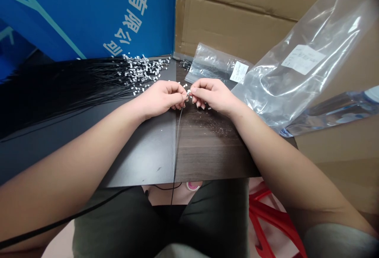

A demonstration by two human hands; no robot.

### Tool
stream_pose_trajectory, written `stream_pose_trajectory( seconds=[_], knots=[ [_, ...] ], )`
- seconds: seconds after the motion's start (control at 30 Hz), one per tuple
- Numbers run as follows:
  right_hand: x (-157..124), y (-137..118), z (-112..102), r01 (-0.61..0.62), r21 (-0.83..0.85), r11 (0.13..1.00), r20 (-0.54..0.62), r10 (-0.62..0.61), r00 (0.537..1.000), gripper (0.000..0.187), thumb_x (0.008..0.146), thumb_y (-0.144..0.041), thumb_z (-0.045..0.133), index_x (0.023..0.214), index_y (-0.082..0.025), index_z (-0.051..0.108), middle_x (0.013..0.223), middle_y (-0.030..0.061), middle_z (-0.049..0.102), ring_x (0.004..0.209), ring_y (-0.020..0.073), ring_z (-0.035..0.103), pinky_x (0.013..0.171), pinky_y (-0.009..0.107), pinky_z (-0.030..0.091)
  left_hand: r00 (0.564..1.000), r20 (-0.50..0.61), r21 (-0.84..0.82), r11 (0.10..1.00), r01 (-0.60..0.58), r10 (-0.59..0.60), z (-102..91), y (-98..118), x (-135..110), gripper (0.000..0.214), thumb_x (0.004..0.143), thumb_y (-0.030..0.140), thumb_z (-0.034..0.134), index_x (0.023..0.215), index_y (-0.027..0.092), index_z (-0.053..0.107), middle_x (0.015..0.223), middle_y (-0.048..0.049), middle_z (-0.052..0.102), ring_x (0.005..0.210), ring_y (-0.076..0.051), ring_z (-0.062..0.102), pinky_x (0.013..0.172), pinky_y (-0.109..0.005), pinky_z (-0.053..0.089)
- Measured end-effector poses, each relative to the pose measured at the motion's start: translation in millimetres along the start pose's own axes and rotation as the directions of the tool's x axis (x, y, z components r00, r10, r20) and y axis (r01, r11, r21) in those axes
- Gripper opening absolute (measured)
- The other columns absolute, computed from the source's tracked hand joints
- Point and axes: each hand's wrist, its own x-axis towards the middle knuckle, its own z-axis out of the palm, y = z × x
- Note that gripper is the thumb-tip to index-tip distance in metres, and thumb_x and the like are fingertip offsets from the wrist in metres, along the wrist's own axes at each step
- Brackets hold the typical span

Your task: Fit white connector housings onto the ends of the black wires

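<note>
Above the middle of the table, my left hand (161, 98) pinches a thin black cable (177, 135) close to its tip. The cable hangs down over the table's front edge. At that tip, my right hand (211, 95) has thumb and forefinger closed on a small white connector (188, 92). The fingertips of both hands almost meet there and partly cover the piece. Left of my hands lies a large bundle of black cables (74, 78) with white ends (142, 68). A few loose white bits lie on the table just behind my fingers.
A blue panel (89, 13) and a cardboard wall (231, 17) stand at the back. Labelled plastic bags (216, 62) and a large clear bag (284, 80) lie right, beside a water bottle (334, 112). Small scraps (219, 125) dot the brown tabletop (207, 155).
</note>
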Motion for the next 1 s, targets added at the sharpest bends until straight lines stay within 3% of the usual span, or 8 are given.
stream_pose_trajectory(
  seconds=[0.67,1.0],
  knots=[
    [-0.8,-4.4,2.4,-0.036,-0.013,0.999,-0.030,0.035,0.999,0.022,0.101,-0.010,0.070,0.081,-0.017,0.066,0.066,-0.0014,0.068,0.052,0.0066,0.058,0.045,0.017,0.045,0.999,-0.009,0.088,0.995,-0.051,0.052,1.3,0.2,0.0,0.004,0.088,0.016,0.071,0.083,0.017,0.070,0.074,-0.0027,0.071,0.065,-0.011,0.061,0.068,-0.027,0.053],
    [-0.5,-2.7,2.6,-0.018,0.003,1.000,-0.019,0.018,1.000,0.021,0.100,-0.017,0.075,0.081,-0.018,0.067,0.067,-0.0013,0.068,0.054,0.0064,0.058,0.045,0.017,0.046,0.999,-0.024,0.117,0.992,-0.044,0.047,2.2,4.0,-1.7,0.005,0.086,0.020,0.071,0.082,0.017,0.068,0.074,-0.0030,0.070,0.065,-0.012,0.061,0.068,-0.029,0.052]
  ],
)
